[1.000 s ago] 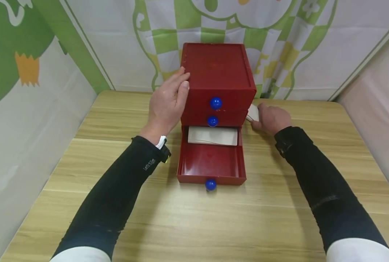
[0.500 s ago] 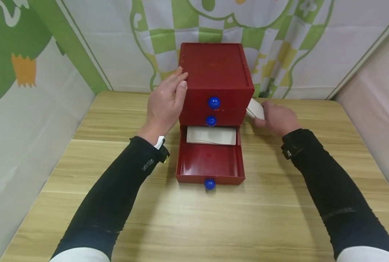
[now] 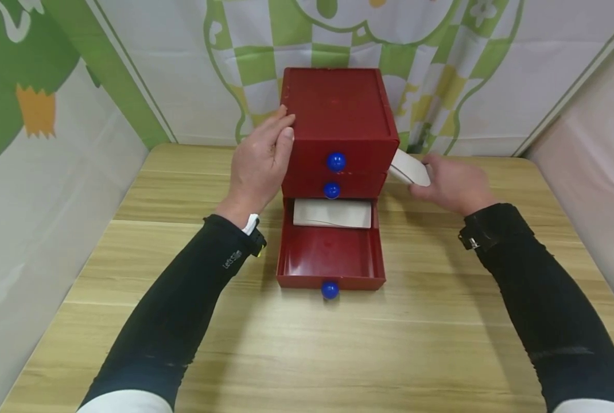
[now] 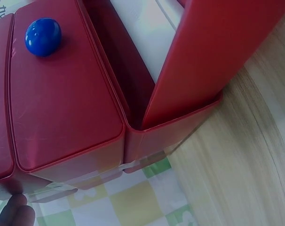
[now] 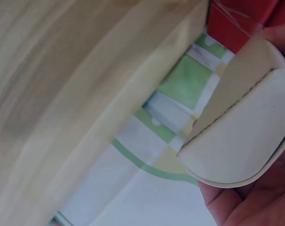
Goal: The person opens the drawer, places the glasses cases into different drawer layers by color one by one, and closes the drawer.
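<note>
A red drawer box (image 3: 338, 106) with blue knobs stands at the back of the table. My left hand (image 3: 260, 163) rests against its left side, fingers extended along the upper edge. The lowest drawer (image 3: 333, 255) is pulled out, and a flat off-white item (image 3: 333, 214) lies toward its back, partly under the drawer above. To the right of the box, my right hand (image 3: 454, 180) pinches a white stitched case (image 3: 412, 167). In the right wrist view that case (image 5: 239, 141) shows a rounded end and a dark seam, with fingers curled at its edge.
The two upper drawers are closed, each with a blue knob (image 3: 336, 162). Behind the box hangs a curtain (image 3: 255, 63) with green checks. The wooden table (image 3: 333, 355) extends in front and to both sides.
My right hand has moved to the right, drawing the white case farther out from beside the box, so more of it shows. The left hand stays against the box; the drawer stays pulled out.
</note>
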The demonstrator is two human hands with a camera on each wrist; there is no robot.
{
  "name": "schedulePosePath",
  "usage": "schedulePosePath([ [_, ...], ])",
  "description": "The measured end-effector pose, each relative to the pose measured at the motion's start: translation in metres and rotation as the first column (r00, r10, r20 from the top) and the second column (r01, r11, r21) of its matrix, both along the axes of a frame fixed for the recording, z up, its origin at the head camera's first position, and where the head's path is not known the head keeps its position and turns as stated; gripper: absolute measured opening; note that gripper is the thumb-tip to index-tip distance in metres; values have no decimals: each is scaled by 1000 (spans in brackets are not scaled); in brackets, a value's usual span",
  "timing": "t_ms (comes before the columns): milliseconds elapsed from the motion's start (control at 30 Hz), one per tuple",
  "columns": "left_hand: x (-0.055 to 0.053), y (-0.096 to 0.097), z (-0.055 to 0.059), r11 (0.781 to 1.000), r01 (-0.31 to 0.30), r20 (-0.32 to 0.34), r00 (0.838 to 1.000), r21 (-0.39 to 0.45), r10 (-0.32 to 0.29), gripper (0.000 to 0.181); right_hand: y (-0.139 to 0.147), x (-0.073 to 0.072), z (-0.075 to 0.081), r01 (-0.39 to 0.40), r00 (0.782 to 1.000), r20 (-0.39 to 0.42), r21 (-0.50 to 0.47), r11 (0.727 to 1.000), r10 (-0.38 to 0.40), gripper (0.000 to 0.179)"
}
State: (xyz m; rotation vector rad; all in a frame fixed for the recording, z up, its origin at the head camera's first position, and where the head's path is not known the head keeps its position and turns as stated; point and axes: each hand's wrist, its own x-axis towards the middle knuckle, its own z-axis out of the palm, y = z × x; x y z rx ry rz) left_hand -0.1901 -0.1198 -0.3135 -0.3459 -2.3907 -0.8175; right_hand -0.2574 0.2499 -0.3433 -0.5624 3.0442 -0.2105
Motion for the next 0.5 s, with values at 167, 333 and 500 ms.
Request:
schedulePosePath([
  [167, 1, 0, 0, 1000, 1, 0, 1000, -1, -1, 47, 5, 9, 10, -22, 1000, -11, 15, 1000, 23, 68],
  [333, 1, 0, 0, 1000, 3, 0, 1000, 1, -3, 47, 8, 16, 18, -53, 998, -25, 40, 998, 54, 67],
  [500, 0, 0, 0, 1000, 3, 3, 1000, 1, -3, 47, 11, 23, 25, -83, 996, -39, 52, 995, 85, 58],
])
